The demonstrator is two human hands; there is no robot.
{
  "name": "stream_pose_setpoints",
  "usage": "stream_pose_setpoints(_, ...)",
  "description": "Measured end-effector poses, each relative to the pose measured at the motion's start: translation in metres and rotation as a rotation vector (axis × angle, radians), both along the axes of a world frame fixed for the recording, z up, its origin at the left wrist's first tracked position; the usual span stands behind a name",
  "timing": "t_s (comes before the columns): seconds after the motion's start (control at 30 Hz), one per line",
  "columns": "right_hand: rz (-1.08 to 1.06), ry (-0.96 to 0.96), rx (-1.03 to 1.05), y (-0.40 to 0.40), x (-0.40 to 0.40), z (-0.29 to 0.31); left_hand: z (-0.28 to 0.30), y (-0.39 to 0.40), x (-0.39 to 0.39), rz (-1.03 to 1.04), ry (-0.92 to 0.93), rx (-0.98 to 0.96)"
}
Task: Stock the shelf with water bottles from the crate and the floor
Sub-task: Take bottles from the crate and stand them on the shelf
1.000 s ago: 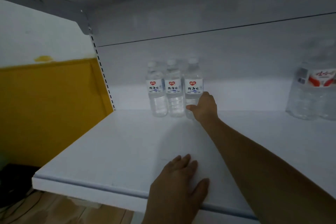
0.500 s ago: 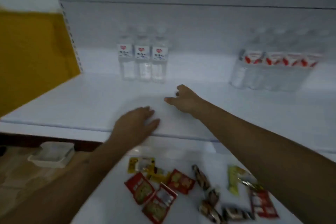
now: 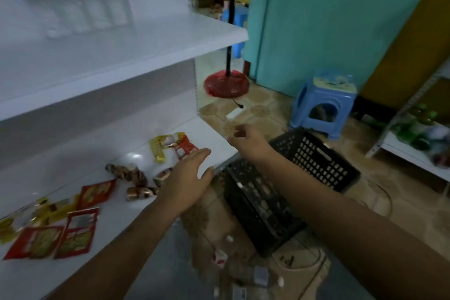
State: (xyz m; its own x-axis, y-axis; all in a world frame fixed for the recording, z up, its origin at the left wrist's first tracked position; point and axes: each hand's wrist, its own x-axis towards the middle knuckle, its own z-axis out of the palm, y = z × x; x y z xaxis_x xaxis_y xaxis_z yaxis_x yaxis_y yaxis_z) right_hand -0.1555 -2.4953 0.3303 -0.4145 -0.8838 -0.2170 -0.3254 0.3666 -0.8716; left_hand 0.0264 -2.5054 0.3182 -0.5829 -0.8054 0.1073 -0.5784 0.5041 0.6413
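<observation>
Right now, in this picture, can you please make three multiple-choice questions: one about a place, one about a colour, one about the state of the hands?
1. Where does the black crate stand?
A. on the upper shelf
B. on the floor by the shelf's end
C. on the stool

2. What colour is the plastic stool?
A. blue
B. red
C. green

3. What do the two hands hold?
A. one bottle each
B. a snack packet
C. nothing

Answers:
1 B: the crate sits on the tiled floor beside the end of the lower shelf.
2 A: the stool's seat and legs are light blue.
3 C: the left hand has straight fingers over the shelf's edge, and the right hand reaches above the crate with nothing in it.
</observation>
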Motion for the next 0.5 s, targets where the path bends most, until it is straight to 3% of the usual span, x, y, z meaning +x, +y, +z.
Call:
stream_pose_setpoints(0.27,-0.526,-0.309,0.182,0.108,-0.167,-0.074,-0.085,0.018,-0.139,-0.201,-0.237,0.260)
stream_pose_setpoints(0.5,-0.744,-0.397,0.321,0.097,-0.231,-0.174,-0.176,0.014,-0.180,-0.200,-0.490,0.247)
